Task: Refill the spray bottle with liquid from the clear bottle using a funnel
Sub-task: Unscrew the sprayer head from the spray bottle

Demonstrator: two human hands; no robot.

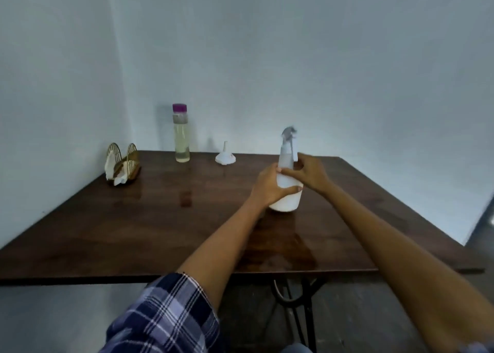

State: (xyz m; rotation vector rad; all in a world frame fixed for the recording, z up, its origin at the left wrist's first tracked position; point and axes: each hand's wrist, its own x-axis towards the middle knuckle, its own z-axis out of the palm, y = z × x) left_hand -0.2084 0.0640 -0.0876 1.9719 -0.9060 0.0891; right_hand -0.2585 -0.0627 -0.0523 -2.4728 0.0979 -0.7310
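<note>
- Two hands are gripping the spray bottle (pixel 286 192), which is standing upright on the dark wooden table (pixel 133 232), right of centre.
- The left hand (pixel 270 188) is wrapping around the white lower body of the bottle, thumb lying across the front.
- The right hand (pixel 307 174) is grasping the bottle higher up, at the shoulder below the neck, fingers curling around it.
- The grey spray head (pixel 288 132) is sitting on top of the bottle and is appearing blurred.
- The clear bottle (pixel 181 138) with a purple cap (pixel 179 108) is standing upright near the far edge of the table, holding pale liquid.
- The white funnel (pixel 225 156) is resting wide end down, spout up, between the clear bottle and the spray bottle, apart from both.
- A gold wire holder (pixel 123 162) is sitting at the far left corner, holding white material.
</note>
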